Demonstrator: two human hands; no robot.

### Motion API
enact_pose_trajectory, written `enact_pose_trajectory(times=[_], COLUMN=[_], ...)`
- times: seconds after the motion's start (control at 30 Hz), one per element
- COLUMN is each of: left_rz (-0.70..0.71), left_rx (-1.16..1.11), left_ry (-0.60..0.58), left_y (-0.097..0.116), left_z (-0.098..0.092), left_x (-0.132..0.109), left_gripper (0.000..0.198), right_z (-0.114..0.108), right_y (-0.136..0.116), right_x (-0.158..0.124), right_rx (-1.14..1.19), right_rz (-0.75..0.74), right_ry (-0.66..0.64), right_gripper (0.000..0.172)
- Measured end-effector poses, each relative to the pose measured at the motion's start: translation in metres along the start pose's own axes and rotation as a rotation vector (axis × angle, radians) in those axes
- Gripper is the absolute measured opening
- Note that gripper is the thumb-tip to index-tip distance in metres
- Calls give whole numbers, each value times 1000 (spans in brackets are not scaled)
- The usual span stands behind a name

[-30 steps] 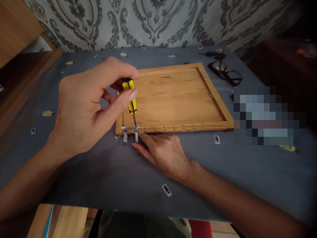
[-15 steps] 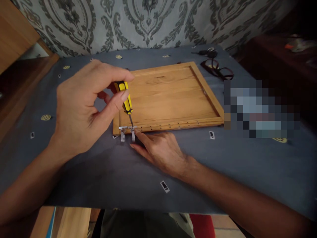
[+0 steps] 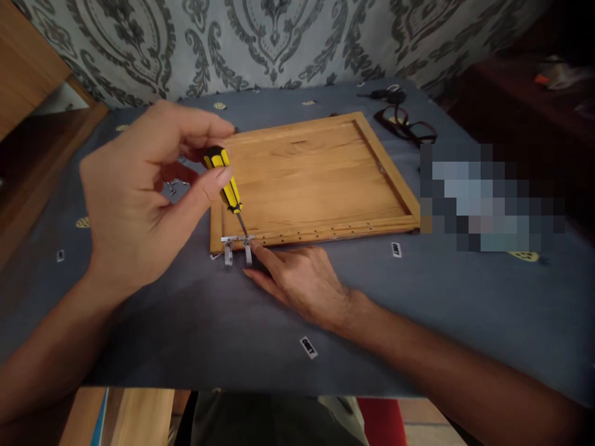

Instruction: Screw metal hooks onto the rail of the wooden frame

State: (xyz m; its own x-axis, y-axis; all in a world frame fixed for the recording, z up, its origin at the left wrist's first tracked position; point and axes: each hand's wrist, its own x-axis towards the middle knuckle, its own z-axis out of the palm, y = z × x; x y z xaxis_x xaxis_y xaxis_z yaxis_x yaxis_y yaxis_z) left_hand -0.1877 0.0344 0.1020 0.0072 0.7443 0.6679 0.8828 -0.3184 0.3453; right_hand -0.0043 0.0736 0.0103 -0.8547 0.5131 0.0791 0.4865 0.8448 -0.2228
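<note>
A: How is the screwdriver [image 3: 232, 193] held?

B: It is grasped by the left hand [image 3: 130, 198]: the handle is pinched by the thumb, while the index finger is stretched out above the top. So light a hold is presumably chosen so that the handle can be rolled.

A: And where is the tip placed?

B: It is set at one of two metal clips [image 3: 248, 253], the one nearer the right hand [image 3: 313, 282]. The shaft is tilted, its handle leaning leftward, perhaps because it is approached from that side.

A: What is done by the right hand?

B: The index fingertip is laid just beside that clip, probably so that slipping is prevented. The thumb is spread below; whether anything is pinched cannot be told.

A: Where is the wooden panel [image 3: 297, 176]?

B: It is laid flat on the blue-grey cloth [image 3: 353, 371], raised border upward. The clips are placed over its near edge, by the left corner, where they are easily reached. The spectacles [image 3: 424, 141] and keys [image 3: 395, 94] are set beyond its far right corner, apparently out of the way.
</note>
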Motion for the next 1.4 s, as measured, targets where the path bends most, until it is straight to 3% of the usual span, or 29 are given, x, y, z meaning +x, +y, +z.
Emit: enact_pose_trajectory(times=[0.23, 0.37, 0.57, 0.77, 1.0, 1.2, 1.4], left_rz=[60, 17, -13, 29, -39, -17, -44], left_rx=[53, 76, 61, 66, 86, 122, 77], left_ry=[14, 15, -8, 3, -34, -43, -6], left_y=[1, 3, 0, -1, 0, 1, 1], left_z=[5, 2, -1, 1, -2, 0, 0], left_x=[0, 0, 0, 0, 0, 0, 1], left_gripper=[18, 16, 29, 19, 25, 20, 23], right_z=[2, 1, 0, -2, -5, -5, -4], right_y=[1, 1, 1, 1, 1, 1, 1], right_x=[-1, -1, 0, 0, 1, 1, 0], right_rx=[9, 5, -11, 5, 8, 21, 33], right_rz=[-3, -4, 6, 5, 9, 18, 8], right_ry=[8, 25, -31, -64, -102, -113, -93], right_gripper=[42, 42, 45, 45, 47, 48, 46])
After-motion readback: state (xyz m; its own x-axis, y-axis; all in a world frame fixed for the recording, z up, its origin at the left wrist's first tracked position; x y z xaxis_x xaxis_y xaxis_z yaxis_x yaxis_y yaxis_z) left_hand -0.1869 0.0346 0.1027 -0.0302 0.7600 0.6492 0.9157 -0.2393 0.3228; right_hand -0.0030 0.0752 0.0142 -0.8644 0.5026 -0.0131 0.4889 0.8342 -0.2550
